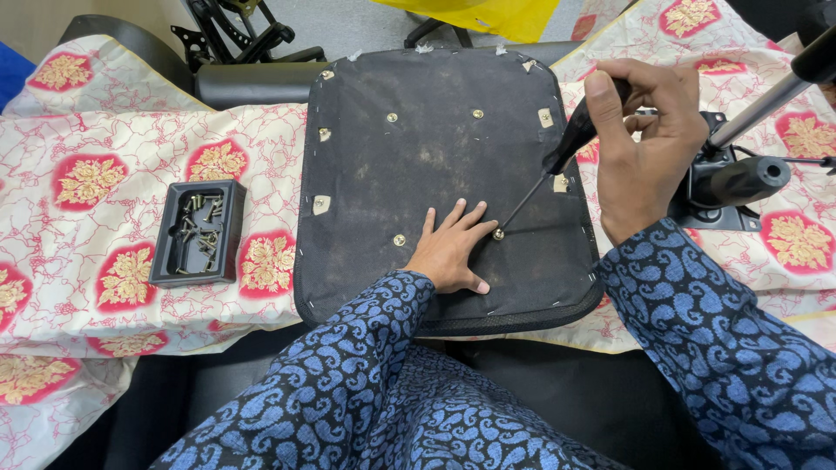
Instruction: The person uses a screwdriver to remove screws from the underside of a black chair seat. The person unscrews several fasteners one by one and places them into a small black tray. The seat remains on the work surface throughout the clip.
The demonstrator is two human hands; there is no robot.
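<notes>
On floral cloth (104, 130), black seat panel (418, 157) underside up; left hand (453, 252) flat on it, right hand (649, 144) gripping screwdriver (557, 161), tip at screw (498, 233).

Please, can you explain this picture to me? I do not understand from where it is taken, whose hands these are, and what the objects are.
The one picture comes from a camera worn on a person's head, looking down at that person's own two bare hands; there is no machine. The left hand lies flat on a black seat panel, which rests underside up on a flowered cloth. The right hand has a closed grip on a screwdriver, whose tip meets a screw in the panel. To the left stands a small black tray of screws. At the right lies a black metal chair part.
</notes>
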